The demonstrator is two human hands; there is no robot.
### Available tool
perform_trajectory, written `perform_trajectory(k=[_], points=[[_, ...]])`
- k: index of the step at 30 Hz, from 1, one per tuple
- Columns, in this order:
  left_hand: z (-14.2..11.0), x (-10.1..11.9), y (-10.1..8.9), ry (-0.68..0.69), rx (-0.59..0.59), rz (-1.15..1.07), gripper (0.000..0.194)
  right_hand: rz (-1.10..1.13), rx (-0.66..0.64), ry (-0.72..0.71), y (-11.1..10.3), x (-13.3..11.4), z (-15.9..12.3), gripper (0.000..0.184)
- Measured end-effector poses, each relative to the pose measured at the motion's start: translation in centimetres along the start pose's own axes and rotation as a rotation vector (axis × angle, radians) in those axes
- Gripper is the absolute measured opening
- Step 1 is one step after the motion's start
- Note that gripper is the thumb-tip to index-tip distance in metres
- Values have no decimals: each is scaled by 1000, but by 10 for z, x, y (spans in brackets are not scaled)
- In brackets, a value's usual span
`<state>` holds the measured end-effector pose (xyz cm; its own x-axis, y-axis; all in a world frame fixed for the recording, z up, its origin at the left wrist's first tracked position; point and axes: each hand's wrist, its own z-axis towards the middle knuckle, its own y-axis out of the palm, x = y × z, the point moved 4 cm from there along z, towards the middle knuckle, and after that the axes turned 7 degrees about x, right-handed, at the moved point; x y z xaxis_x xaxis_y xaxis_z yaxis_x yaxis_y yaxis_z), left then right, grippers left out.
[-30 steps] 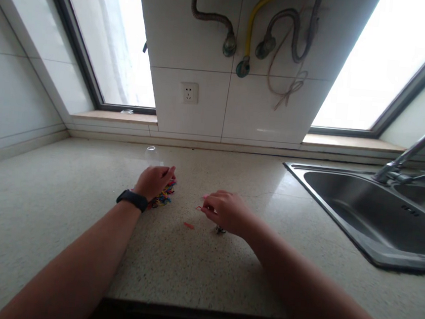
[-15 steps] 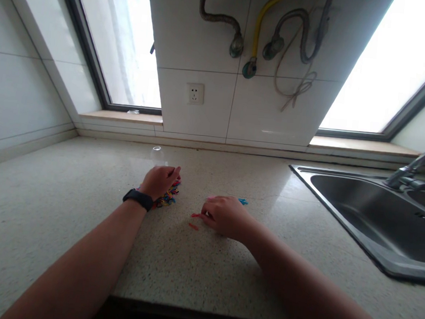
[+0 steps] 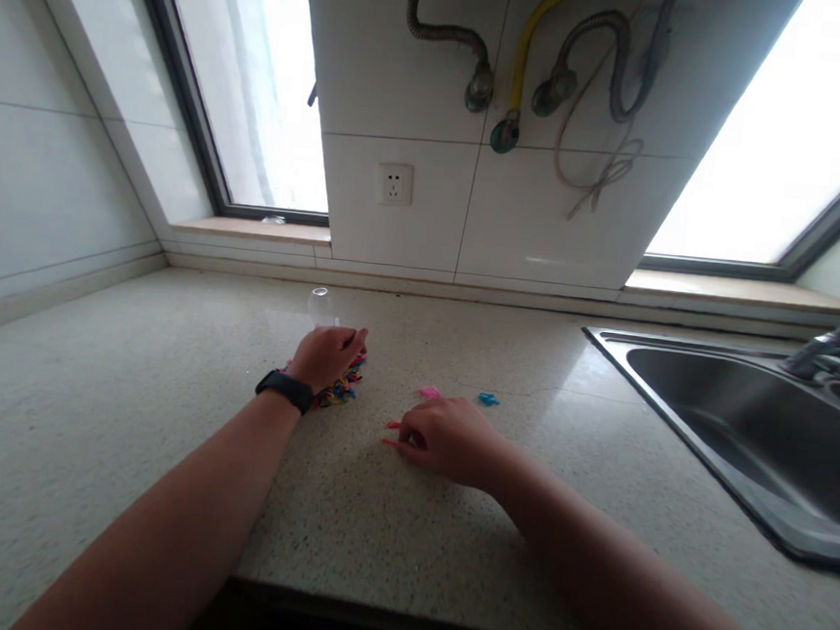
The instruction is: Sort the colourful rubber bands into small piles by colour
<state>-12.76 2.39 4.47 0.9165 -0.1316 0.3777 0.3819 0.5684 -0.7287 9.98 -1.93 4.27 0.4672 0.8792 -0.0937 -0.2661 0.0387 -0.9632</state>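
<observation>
A heap of small multicoloured bands (image 3: 344,387) lies on the speckled counter (image 3: 344,514), partly covered by my left hand (image 3: 326,356). That hand is curled with thumb and forefinger together; whatever its fingers hold is hidden. My right hand (image 3: 449,437) rests lower on the counter, fingers bent and pinched at a red band (image 3: 392,425), whose ends stick out to the left of the fingertips. Just beyond the knuckles is a small pink bunch (image 3: 429,392), and a blue bunch (image 3: 488,398) sits to its right.
Behind my left hand stands a clear cup-like container (image 3: 319,304). A steel sink (image 3: 706,409) with a faucet (image 3: 825,350) is set into the counter on the right. The tiled wall carries a socket (image 3: 395,184) and several hoses (image 3: 520,59).
My right hand has shifted slightly down, closing in on the red pieces. The pink and blue bunches show more fully now. My left hand stays at the heap; the view has turned slightly left.
</observation>
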Motion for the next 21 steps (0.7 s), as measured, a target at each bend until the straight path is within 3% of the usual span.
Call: perform_trajectory(k=[8,14,17,21], points=[[0,-2,1,12,-3,-6,55,-52,61,95,3,11,2,30],[0,-3,1,15,1,-4,55,31,110,134,-2,17,-1,32],[0,-5,1,14,-3,8,55,69,211,215,-11,37,-7,32],[0,-5,-2,6,4,20,56,297,388,439,-19,91,-20,42]])
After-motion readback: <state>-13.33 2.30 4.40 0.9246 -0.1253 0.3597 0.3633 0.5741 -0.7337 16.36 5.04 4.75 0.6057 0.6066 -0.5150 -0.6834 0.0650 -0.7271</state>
